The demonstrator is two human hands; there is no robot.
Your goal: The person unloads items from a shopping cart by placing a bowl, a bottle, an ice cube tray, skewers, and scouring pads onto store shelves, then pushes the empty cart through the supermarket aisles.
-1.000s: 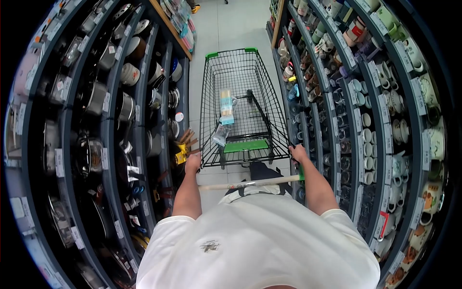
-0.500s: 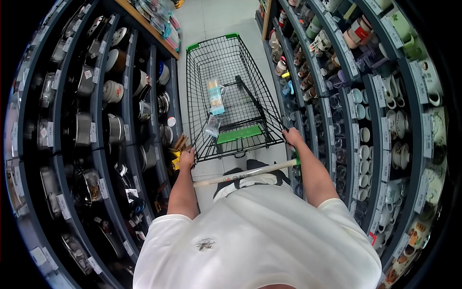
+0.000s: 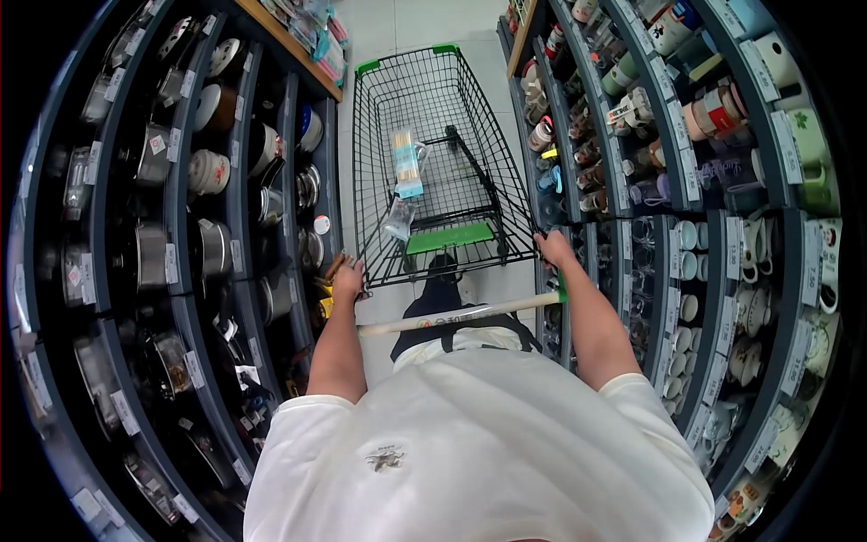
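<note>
- Left hand [image 3: 349, 278] curls around the near left corner of the black wire shopping cart [image 3: 452, 99]; finger detail small.
- Right hand [image 3: 554, 248] grips the near right corner of the same cart, thumb side hard to read.
- Cart sits in mid-aisle ahead of the person, between the two shelf rows, front end pointing away.
- Handlebar [image 3: 461, 313], pale with printed lettering and a green right end, crosses at the waist, nearer the body than both hands.
- Green panel [image 3: 450, 238] at the near end of the cart.
- In the cart, left side: pack of pale sticks [image 3: 407, 167] with light blue lower part, clear-wrapped item [image 3: 398, 219] just below it; contents unclear.
- Floor [image 3: 366, 27]: light tile, thin joint lines, runs beyond the cart.
- Left shelves [image 3: 185, 316]: dark tiers, steel pots, pans, lids, white price tags along the edges. Brown handles [image 3: 337, 266] stick out just beside the left hand.
- Right shelves [image 3: 666, 262]: dark tiers too, glasses, white cups [image 3: 679, 363], mugs, bottles, more tags.
- Far left: wooden post [image 3: 293, 50], hanging packaged goods [image 3: 312, 36] next to it.
- Person wears white T-shirt [image 3: 506, 434], small dark chest print [image 3: 386, 459], dark trousers [image 3: 438, 294].
- View edges curved, black corners.
</note>
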